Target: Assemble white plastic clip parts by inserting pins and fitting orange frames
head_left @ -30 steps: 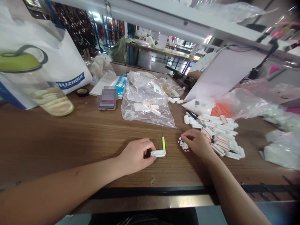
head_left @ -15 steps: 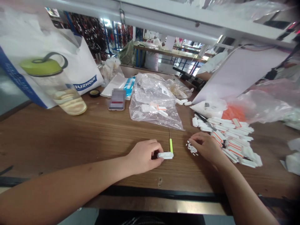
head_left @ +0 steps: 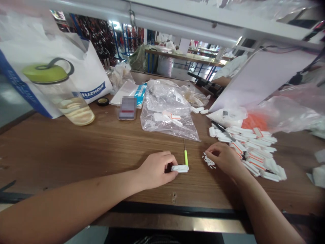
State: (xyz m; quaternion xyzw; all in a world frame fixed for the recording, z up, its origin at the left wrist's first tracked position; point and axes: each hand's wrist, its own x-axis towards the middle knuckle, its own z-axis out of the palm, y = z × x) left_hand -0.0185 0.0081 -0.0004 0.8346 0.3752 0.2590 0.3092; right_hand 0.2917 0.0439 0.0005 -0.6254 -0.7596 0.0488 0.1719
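Note:
My left hand (head_left: 160, 169) pinches one end of a small white plastic block (head_left: 180, 168) with a row of small marks or holes along it. Just behind the block lies a screwdriver (head_left: 186, 158) with a yellow-green handle, its thin shaft pointing away from me. My right hand (head_left: 221, 156) is over the edge of a little heap of tiny white pieces (head_left: 209, 160), thumb and forefinger pressed together. Whatever is between those fingertips is too small to make out. Beyond that hand, white plastic blocks (head_left: 264, 149) are piled up, some with orange-red edging.
A pair of dark tweezers (head_left: 223, 130) lies on the pile. Clear plastic bags (head_left: 165, 98) and a phone (head_left: 127, 108) are toward the back. At left stand a green-lidded bottle (head_left: 72, 108) and a white paper bag (head_left: 88, 67). A white panel (head_left: 264, 74) leans at right.
Both hands keep nearly the same positions and grips. The whole view has shifted very slightly.

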